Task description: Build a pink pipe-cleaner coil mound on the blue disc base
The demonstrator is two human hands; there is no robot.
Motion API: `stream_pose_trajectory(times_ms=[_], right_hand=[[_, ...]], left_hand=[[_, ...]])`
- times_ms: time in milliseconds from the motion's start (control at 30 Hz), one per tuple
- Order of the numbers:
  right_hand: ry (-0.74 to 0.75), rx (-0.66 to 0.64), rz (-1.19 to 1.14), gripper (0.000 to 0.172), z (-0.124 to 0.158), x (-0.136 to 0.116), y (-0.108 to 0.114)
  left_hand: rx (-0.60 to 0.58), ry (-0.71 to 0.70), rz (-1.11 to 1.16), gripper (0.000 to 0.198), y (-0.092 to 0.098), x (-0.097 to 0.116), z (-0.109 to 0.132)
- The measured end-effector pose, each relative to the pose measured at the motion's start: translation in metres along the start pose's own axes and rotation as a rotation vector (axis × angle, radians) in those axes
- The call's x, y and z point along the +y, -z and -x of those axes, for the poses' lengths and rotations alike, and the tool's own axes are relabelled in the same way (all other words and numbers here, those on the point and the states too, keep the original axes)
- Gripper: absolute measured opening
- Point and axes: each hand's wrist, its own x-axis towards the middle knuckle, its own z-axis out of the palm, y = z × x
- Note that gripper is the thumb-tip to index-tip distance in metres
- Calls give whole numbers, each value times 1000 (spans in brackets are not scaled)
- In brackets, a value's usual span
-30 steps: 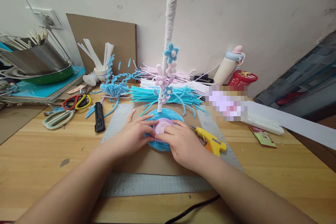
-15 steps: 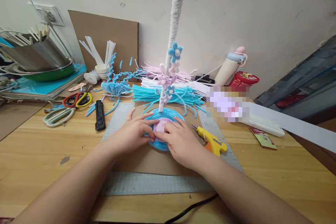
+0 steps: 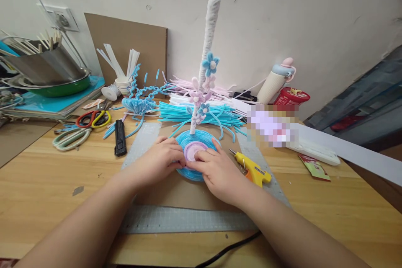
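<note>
A round base (image 3: pixel 201 135) wound in blue pipe cleaner lies in front of me, with a pink pipe-cleaner coil (image 3: pixel 192 147) on its middle. My left hand (image 3: pixel 158 161) has its fingers curled together in a pinch at the coil's lower left edge. From the other side, my right hand (image 3: pixel 221 173) presses its bent fingers onto the coil, its thumb meeting the left fingertips. What lies between the fingertips is hidden. Behind the coil a white wrapped post (image 3: pixel 211 25) rises from the base, slightly tilted, bearing blue and pink fuzzy flowers (image 3: pixel 211 64).
Cardboard and a grey cutting mat (image 3: pixel 188 220) lie underneath. A yellow glue gun (image 3: pixel 256 169) rests to the right. Left are a black cutter (image 3: pixel 119 138) and scissors (image 3: pixel 72 138). Blue pipe cleaners (image 3: pixel 194 113) are piled behind; a bottle (image 3: pixel 274 81) leans back right.
My left fingers have drawn back from across the coil and curled together at its left edge, uncovering more of the pink. My right hand stays almost in place.
</note>
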Motion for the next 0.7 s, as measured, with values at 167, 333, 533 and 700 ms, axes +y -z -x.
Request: stream_pose_trajectory(times_ms=[167,333,533,700], right_hand=[[-4,-14,-4,52,-1,-1,2],[-49,-19,-44,52,0,-1,4],[-84,22,-132,51,4,3,7],[-58,8,-139,52,9,7,9]], left_hand=[[7,-2,1,12,1,1,1],[-3,-44,-15,16,1,-3,3],[-27,-43,-13,21,3,-1,4],[-15,-8,-18,16,4,4,3]])
